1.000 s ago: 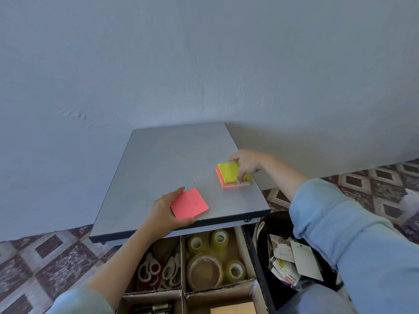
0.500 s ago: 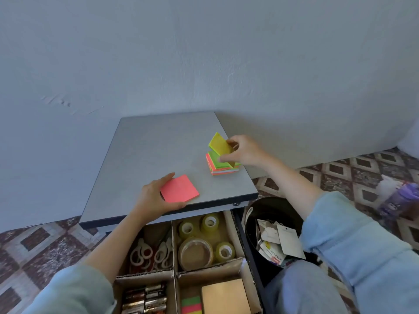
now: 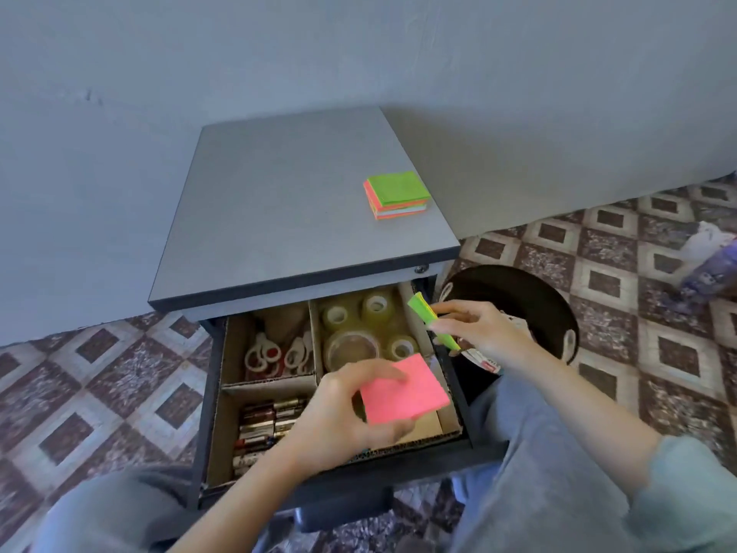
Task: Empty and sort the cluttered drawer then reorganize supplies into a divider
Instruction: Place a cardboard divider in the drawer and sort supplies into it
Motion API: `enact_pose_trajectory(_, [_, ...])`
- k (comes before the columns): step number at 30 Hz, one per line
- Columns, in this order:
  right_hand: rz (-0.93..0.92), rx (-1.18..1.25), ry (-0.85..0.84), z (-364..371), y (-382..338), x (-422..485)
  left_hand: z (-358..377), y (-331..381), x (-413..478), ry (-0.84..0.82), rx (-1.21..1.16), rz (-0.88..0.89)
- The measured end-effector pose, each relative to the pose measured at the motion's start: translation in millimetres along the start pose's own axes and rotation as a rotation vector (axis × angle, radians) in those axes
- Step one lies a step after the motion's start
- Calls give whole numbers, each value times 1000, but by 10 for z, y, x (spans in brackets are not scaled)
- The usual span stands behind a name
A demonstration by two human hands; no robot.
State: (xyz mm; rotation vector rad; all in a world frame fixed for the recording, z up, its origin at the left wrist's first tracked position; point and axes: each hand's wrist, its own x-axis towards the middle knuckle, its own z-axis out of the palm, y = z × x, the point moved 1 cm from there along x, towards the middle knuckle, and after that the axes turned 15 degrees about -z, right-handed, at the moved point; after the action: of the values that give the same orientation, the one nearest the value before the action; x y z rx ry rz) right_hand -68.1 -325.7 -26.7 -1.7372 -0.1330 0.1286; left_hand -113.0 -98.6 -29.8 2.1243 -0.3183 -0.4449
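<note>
Left fingers (image 3: 393,435) beneath pink pad (image 3: 404,389), thumb (image 3: 379,371) atop

Your left grip (image 3: 339,409) and the pink pad (image 3: 402,389) cover most of the front right box (image 3: 452,419). Your right grip (image 3: 482,333) hides part of the green pad (image 3: 422,311) and the black bin (image 3: 530,297). The labels on the batteries (image 3: 259,429) are too small to read. The purple thing (image 3: 714,269) at the right edge is blurry and cut off.

This looks like a modest home workspace. A small grey lockable cabinet (image 3: 287,201) stands against a bare painted wall (image 3: 359,53) on a patterned tile floor (image 3: 618,273). Its open drawer (image 3: 418,463) holds tape rolls (image 3: 375,307), scissors (image 3: 261,355) and batteries (image 3: 259,427) in a cardboard divider (image 3: 271,383), with a black bin (image 3: 530,297) just beside it.
</note>
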Motion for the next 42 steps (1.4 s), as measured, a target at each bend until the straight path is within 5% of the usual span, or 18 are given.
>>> enact_pose_trajectory(12, [-10, -42, -126, 143, 230, 25, 523, -470, 388, -28, 311, -271])
enact_pose_trajectory(27, [6, 19, -111, 63, 227, 47, 679, -396, 546, -234, 223, -314])
enact_pose_trajectory(38, [25, 0, -165, 176, 146, 50, 487, -475, 397, -105, 217, -672])
enact_pose_trajectory(42, [29, -26, -177, 185, 154, 27, 500, -488, 383, -174, -10, -760])
